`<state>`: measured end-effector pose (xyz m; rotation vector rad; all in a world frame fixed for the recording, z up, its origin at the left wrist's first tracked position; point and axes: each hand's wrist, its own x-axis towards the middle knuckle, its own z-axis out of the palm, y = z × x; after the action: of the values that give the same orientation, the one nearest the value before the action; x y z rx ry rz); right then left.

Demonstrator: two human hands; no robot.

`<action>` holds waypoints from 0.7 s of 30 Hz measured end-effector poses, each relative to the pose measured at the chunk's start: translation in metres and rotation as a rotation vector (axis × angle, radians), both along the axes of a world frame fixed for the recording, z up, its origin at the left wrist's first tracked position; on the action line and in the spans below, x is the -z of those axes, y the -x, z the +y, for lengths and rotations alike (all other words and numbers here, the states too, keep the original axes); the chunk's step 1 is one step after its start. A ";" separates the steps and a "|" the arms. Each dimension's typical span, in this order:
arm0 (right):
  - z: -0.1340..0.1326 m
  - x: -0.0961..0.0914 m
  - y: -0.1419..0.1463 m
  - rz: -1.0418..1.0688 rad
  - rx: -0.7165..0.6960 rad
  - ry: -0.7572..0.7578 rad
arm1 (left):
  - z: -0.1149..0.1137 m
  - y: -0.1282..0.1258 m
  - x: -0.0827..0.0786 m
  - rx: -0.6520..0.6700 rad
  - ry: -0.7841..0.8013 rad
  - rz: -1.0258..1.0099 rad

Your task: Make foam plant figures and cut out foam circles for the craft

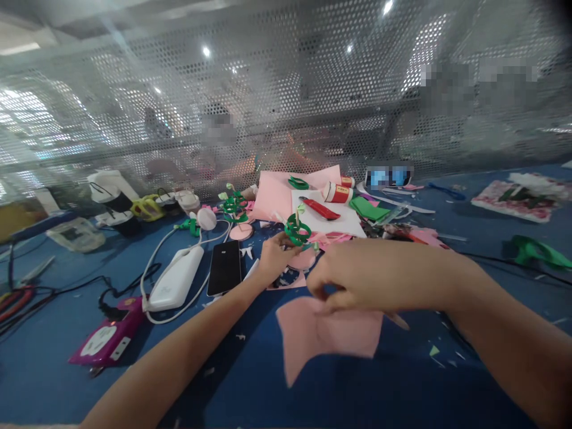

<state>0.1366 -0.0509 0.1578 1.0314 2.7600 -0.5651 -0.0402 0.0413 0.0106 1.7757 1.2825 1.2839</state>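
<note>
The left hand (273, 257) is holding a small plant-like green model of curled paper strips (296, 229), its fingers drawn in narrowly at the coils; the model is standing over a flat, round pink paper disc (302, 260), near the middle of the blue tabletop (250, 381). The right hand (357, 277) is pinching the upper edge of a smooth rectangular pink paper sheet (333, 336), just nearer the wearer.

Too firm a squeeze could be flattening the thin rings, and a sweep of the right hand, hanging close by, could be tipping the model. Being gripped along 1 edge only, the sheet is bowing, with 1 pointed corner drooping; a tighter pinch could be creasing it.

Behind, a slim, glossy red knife-like tool (322, 208) is lying on flat white paper (348, 224). A 2nd looped green paper model (235, 205) is standing to the left.
</note>
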 end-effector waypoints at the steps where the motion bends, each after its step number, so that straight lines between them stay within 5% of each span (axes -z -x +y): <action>1: 0.001 0.000 0.000 -0.046 0.062 -0.096 | 0.000 0.000 0.000 0.005 0.001 0.004; 4: 0.003 -0.001 0.000 -0.161 0.290 -0.415 | 0.001 0.001 0.001 0.013 0.021 0.000; 6: 0.002 -0.003 0.000 -0.110 0.203 -0.277 | 0.001 0.001 0.001 0.019 0.029 0.001; 9: -0.001 -0.004 0.002 0.051 -0.127 0.133 | 0.001 0.002 0.000 0.023 0.019 -0.002; 10: -0.001 -0.004 0.002 0.055 -0.120 0.127 | 0.001 0.002 0.001 0.028 0.017 -0.009; 13: 0.002 -0.002 0.002 -0.057 0.229 -0.219 | 0.002 0.002 0.003 0.043 0.024 -0.030; 15: 0.002 -0.002 0.001 -0.084 0.311 -0.291 | 0.002 0.002 0.003 0.046 0.028 -0.024; 19: -0.002 -0.003 0.003 0.080 -0.123 0.119 | 0.000 0.001 0.000 0.041 0.022 -0.011; 21: -0.002 -0.003 0.004 0.070 -0.075 0.024 | 0.001 0.001 0.000 0.006 0.024 -0.020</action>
<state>0.1327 -0.0529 0.1605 0.9159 2.8316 -0.6331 -0.0411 0.0419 0.0106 1.7443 1.2754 1.2744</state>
